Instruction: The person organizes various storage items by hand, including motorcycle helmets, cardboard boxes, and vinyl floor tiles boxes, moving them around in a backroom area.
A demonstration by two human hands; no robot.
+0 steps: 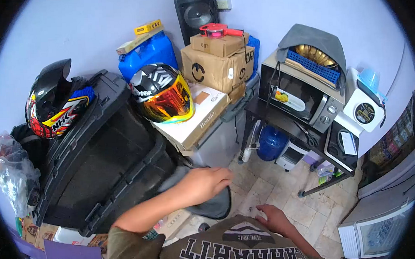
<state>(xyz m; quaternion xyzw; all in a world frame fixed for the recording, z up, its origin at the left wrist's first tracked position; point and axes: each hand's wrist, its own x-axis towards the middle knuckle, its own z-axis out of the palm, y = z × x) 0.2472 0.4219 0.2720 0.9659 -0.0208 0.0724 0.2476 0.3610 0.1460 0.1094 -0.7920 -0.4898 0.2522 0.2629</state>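
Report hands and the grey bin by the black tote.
Left hand palm-down over grey bin, grip unclear. Right hand open by shirt hem. Black tote close alongside bin.

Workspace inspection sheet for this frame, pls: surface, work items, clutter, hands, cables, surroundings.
Surface: tiled floor, partly bare.
Job's things: grey object under left hand, beside black bin.
Clutter: visor helmet, black helmet, cardboard boxes, blue jerrycan, microwave.
Hands: left hand on grey object, grip unclear; right hand open, holding nothing.
Cables: black cord hanging at microwave's left side.
Surroundings: pale wall, speaker, glass-door chiller.
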